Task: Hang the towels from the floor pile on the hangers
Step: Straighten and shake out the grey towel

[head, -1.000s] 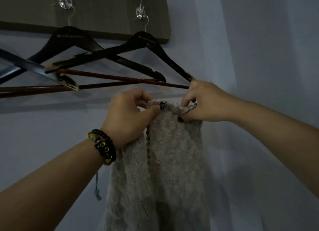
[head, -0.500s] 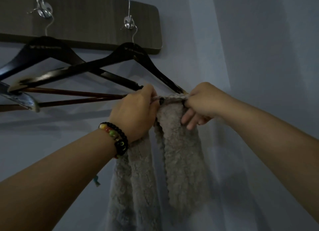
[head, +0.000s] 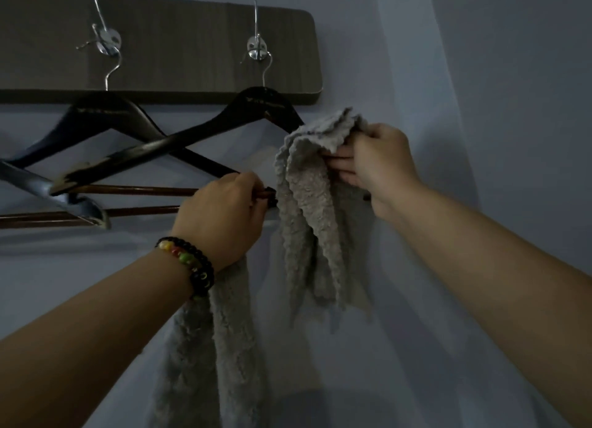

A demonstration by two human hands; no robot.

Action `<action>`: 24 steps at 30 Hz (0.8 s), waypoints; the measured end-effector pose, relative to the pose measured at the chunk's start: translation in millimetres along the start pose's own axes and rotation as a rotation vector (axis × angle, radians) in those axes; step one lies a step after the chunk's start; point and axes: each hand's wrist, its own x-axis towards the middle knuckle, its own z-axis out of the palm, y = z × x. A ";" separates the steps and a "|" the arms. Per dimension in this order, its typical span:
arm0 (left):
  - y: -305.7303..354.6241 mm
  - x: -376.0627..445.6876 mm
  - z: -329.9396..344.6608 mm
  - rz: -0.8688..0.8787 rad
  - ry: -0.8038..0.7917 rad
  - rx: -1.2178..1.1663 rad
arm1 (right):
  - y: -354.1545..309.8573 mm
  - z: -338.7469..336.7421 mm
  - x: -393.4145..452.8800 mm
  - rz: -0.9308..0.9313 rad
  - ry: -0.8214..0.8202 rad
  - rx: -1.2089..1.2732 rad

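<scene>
The right hand point(head: 374, 165) holds a bunched end of the grey towel point(head: 307, 203) up beside the right arm of the nearer hanger point(head: 205, 133), its fingers curled into the cloth and its thumb on top; the towel's scalloped edge rises just above that hand and the rest of this end hangs down to its left and below it in loose folds. The left hand point(head: 224, 216) is closed around the brown lower bar point(head: 137, 190) of the hanger, close to the bar's right end, and the towel's draped part begins right beside its knuckles. The other end of the towel comes out from under the left wrist and falls straight down past the forearm, out of the bottom of the view (whether the left hand also pinches cloth against the bar cannot be told). Between the two hands the cloth looks to cross the bar, though the crossing itself is hidden. A beaded bracelet point(head: 189, 264) sits on the left wrist. Above both hands, the hanger's wire hook is caught on a metal peg point(head: 258, 48) fixed to a dark wooden board point(head: 179, 43) on the pale wall point(head: 480, 75); up and left of the left hand a second hanger point(head: 96, 114) overlaps the first.
</scene>
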 end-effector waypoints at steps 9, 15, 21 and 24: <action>3.9 -1.2 -13.9 0.071 0.144 -0.275 | 36.0 2.6 -13.7 -0.366 -0.247 -0.597; 5.8 -0.9 -16.6 0.030 0.177 -0.366 | 13.7 -9.6 0.0 -0.356 -0.434 -0.730; 7.3 -9.9 -16.0 0.065 0.237 -0.385 | -0.5 -18.2 8.6 -0.486 -0.502 -0.792; 13.0 -23.2 -11.5 0.144 0.390 -0.420 | -4.8 -25.5 9.3 -0.542 -0.475 -0.873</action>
